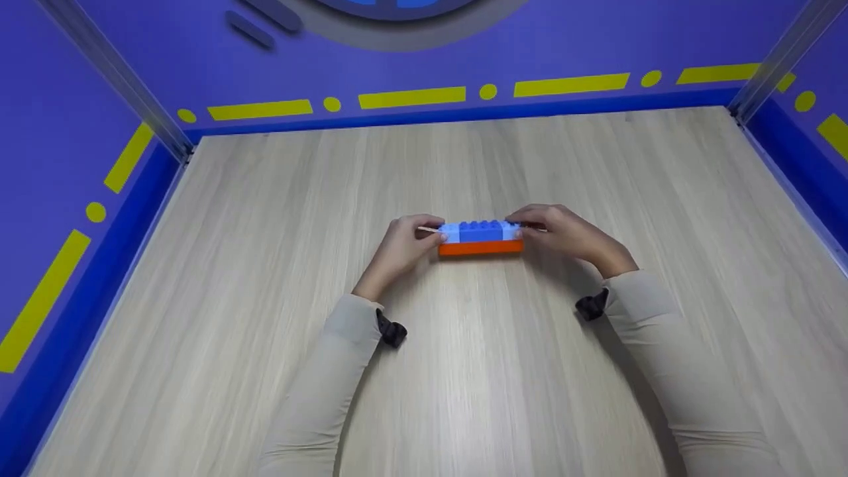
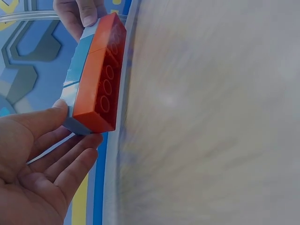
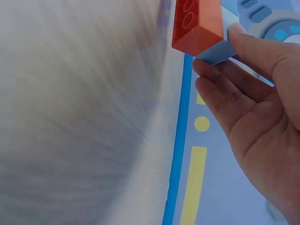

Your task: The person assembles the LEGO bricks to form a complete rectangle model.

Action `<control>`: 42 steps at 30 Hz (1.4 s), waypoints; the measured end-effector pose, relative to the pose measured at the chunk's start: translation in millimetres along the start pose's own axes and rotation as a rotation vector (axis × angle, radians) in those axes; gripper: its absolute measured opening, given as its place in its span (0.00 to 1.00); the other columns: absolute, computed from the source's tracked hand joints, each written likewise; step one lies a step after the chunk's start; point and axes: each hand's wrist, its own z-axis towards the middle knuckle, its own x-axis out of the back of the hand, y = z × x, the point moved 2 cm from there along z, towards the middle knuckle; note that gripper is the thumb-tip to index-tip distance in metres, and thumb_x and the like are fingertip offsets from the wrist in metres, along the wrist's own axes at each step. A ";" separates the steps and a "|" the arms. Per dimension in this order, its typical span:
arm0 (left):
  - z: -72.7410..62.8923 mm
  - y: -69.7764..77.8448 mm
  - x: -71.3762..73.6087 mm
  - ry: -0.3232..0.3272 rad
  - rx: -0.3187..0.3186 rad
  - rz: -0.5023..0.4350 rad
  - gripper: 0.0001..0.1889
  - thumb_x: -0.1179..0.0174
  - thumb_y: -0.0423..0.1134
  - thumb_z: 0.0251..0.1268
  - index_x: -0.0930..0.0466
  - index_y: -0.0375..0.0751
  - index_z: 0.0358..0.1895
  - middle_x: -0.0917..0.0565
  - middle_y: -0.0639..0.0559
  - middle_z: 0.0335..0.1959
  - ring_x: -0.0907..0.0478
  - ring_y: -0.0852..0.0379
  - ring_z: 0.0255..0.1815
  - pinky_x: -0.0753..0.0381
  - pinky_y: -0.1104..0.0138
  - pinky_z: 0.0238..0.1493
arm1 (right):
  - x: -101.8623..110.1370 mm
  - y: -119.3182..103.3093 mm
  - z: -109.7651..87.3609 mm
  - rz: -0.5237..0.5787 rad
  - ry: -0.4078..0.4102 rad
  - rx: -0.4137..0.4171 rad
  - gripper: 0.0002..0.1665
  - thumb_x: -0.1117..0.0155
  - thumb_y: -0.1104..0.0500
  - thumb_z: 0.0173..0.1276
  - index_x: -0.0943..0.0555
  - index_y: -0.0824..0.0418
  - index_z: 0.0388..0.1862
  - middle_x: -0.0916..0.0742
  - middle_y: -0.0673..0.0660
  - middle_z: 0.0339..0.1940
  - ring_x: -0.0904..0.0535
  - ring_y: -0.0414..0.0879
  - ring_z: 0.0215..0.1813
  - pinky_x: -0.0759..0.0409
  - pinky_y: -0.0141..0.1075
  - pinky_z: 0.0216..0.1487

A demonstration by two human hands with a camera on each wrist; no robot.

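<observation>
Toy building bricks are joined in two layers: an orange lower layer [image 1: 481,248] with a seam across it in the left wrist view, and a darker blue brick [image 1: 481,231] between a left light-blue brick [image 1: 451,232] and a right light-blue brick [image 1: 510,230]. Studs face up. Both wrist views show the hollow orange underside [image 2: 107,86], held off the table. My left hand [image 1: 405,242] pinches the left light-blue brick between thumb and fingers. At the other end, my right hand [image 1: 567,232] grips the right light-blue brick, thumb on its near side.
Beneath the hands spreads a pale wood-grain table [image 1: 265,265]. Blue-purple panels with yellow marks [image 1: 412,97] rise along its back and sides, joined by metal corner posts [image 1: 126,73]. A small black camera [image 1: 392,330] sits at the left cuff, another black camera [image 1: 591,305] at the right.
</observation>
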 end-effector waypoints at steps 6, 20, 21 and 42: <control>2.5 -0.9 -0.3 0.013 0.009 -0.008 0.17 0.39 0.39 0.65 0.19 0.38 0.56 0.17 0.46 0.53 0.18 0.53 0.51 0.21 0.64 0.57 | -0.9 5.0 2.4 0.031 0.007 -0.047 0.19 0.45 0.66 0.71 0.21 0.65 0.59 0.18 0.64 0.59 0.25 0.58 0.63 0.27 0.52 0.64; 6.2 -0.6 -1.3 0.030 0.004 0.003 0.18 0.39 0.40 0.66 0.20 0.37 0.56 0.16 0.46 0.53 0.20 0.54 0.56 0.24 0.63 0.62 | -2.1 8.3 4.7 0.054 0.003 -0.118 0.20 0.47 0.66 0.72 0.23 0.65 0.61 0.19 0.64 0.60 0.26 0.59 0.64 0.30 0.53 0.66; 6.3 -0.9 -1.6 0.029 0.009 0.001 0.18 0.39 0.40 0.66 0.20 0.37 0.56 0.16 0.47 0.53 0.20 0.54 0.56 0.24 0.64 0.62 | -2.2 8.3 4.9 0.054 0.003 -0.118 0.20 0.47 0.66 0.72 0.23 0.65 0.61 0.19 0.64 0.60 0.26 0.59 0.64 0.30 0.53 0.66; 7.7 -4.4 -2.3 0.024 0.068 -0.026 0.19 0.39 0.37 0.65 0.21 0.40 0.59 0.18 0.48 0.56 0.20 0.56 0.55 0.22 0.66 0.58 | -7.1 10.2 9.9 0.077 0.070 -0.181 0.20 0.43 0.60 0.72 0.23 0.66 0.61 0.18 0.64 0.58 0.23 0.56 0.61 0.26 0.51 0.64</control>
